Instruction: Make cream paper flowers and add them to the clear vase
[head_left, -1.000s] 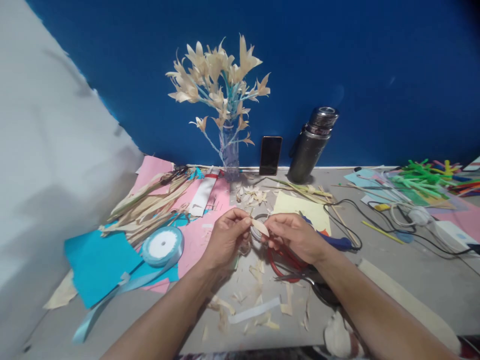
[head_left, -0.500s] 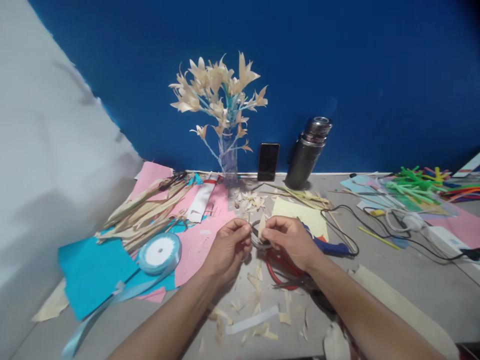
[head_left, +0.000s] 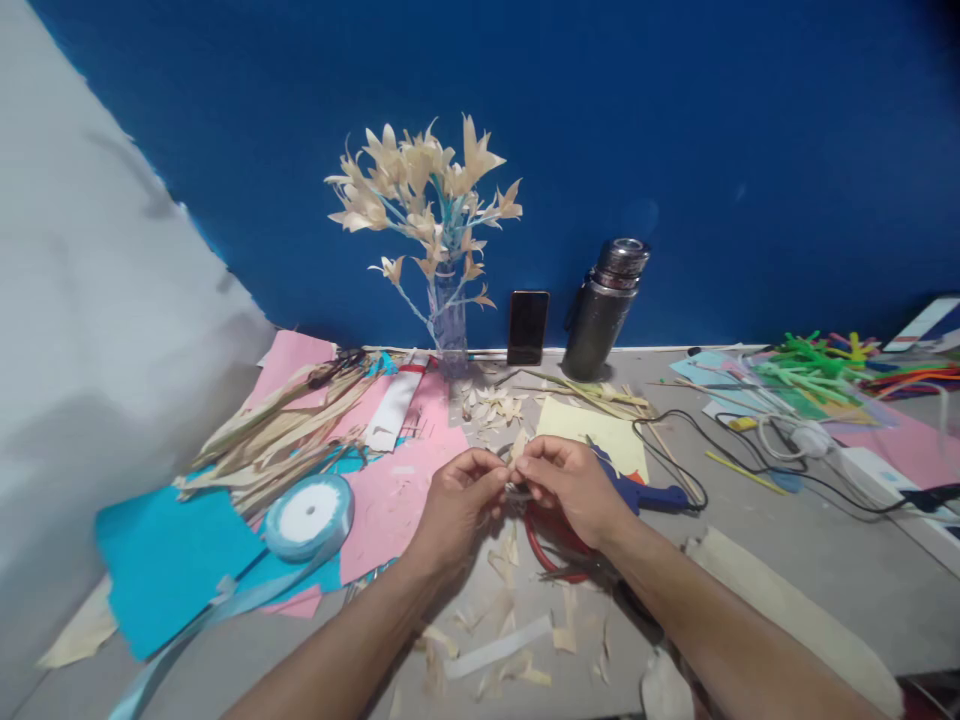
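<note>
My right hand (head_left: pixel 574 488) pinches a small pale petal-shaped piece of dried husk (head_left: pixel 519 445), which points upward. My left hand (head_left: pixel 465 500) is closed with thumb and finger together, its tips meeting the right hand's at the petal's base. What the left fingers hold is hidden. Behind the fingertips a grey ring-shaped thing (head_left: pixel 517 492) shows in part. Scissors with red handles (head_left: pixel 536 545) lie beneath my right hand. Just beyond it is a blue glue gun (head_left: pixel 652 496), partly covered by the hand.
Husk flowers (head_left: pixel 424 170) stand in a clear vase (head_left: pixel 448 325) by a phone (head_left: pixel 528 328) and a dark flask (head_left: pixel 606 310). Left lie husk strips (head_left: pixel 277 430) and a blue ribbon roll (head_left: pixel 309 515); right, a black cable (head_left: pixel 705 450) and a power strip (head_left: pixel 892 490). Husk scraps (head_left: pixel 502 600) litter the front.
My hands have come together, the left fingertips moving right to meet the petal in my right hand. The whole view has shifted slightly.
</note>
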